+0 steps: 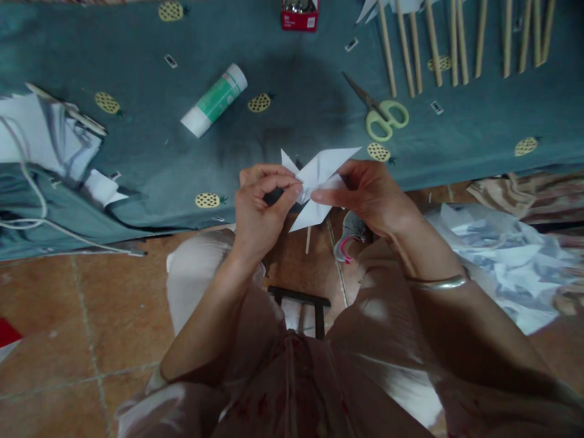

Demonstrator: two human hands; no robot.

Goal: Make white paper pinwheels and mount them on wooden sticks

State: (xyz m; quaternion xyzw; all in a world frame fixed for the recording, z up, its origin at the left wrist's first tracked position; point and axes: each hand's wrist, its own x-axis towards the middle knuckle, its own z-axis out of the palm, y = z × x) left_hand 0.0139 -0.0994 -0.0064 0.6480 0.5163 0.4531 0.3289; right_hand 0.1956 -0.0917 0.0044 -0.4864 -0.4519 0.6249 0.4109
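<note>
A folded white paper pinwheel [326, 164] is held above my lap, near the front edge of the table, its pointed blades spreading out on several sides. My left hand [262, 210] pinches its left part close to the middle, thumb against fingertips. From the other side my right hand [374, 194] grips it, with the thumb laid across the front and the fingers behind the paper. A thin pale stick [308, 240] shows below the pinwheel; its upper end is hidden, so I cannot tell whether the two are joined.
On the green tablecloth [150, 134] lie a glue stick [214, 100], green-handled scissors [378, 112] and a red box [300, 15] of small metal pieces. Several wooden sticks [431, 42] line the back right. Paper sheets [45, 134] and a white cable [41, 194] are left; a bag of white paper pieces [506, 261] is right.
</note>
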